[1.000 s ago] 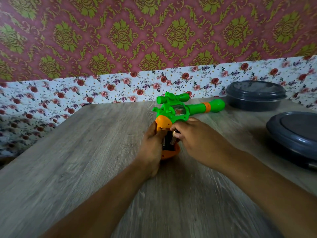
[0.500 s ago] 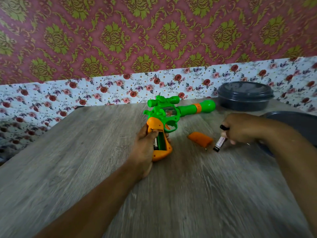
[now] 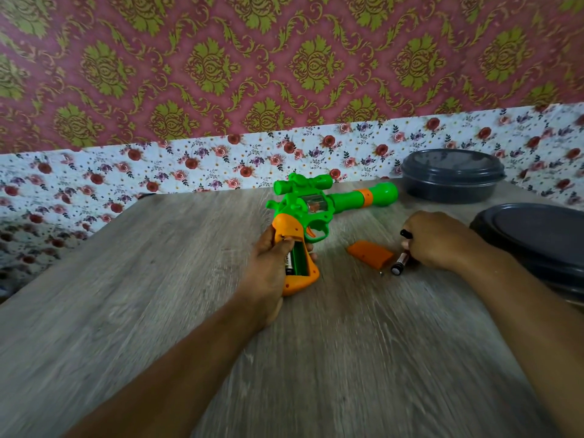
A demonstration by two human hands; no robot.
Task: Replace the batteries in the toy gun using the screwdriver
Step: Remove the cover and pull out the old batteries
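You are midway through the battery swap, with the green and orange plastic toy gun [image 3: 311,216] lying on its side on the grey wood-grain table [image 3: 158,295], its barrel pointing away to the right toward the far wall. Your left hand [image 3: 268,270] grips the orange handle of the gun, thumb over the upper edge of the handle and fingers curled under it, holding it steady. The battery compartment [image 3: 298,260] in that handle stands open: one cylindrical battery [image 3: 288,263] sits along its left side, and the green slot beside it looks empty.

Just right of the gun's handle lies the orange plastic compartment cover [image 3: 369,254], off and resting on the table. Right of the cover, your right hand [image 3: 439,241] is curled around a small dark-ended battery [image 3: 398,263], which pokes out below your fingers close to the table; I cannot tell whether it touches the surface. A black tip [image 3: 406,233] shows above your knuckles, possibly the screwdriver's handle, though that is too hidden to be sure. A tiny speck near the cover may be the screw [image 3: 381,273].

Judging from this, the step in hand is dealing with one loose cell. Next you need the polarity matched, the empty slot filled, then the cover seated and screwed down.
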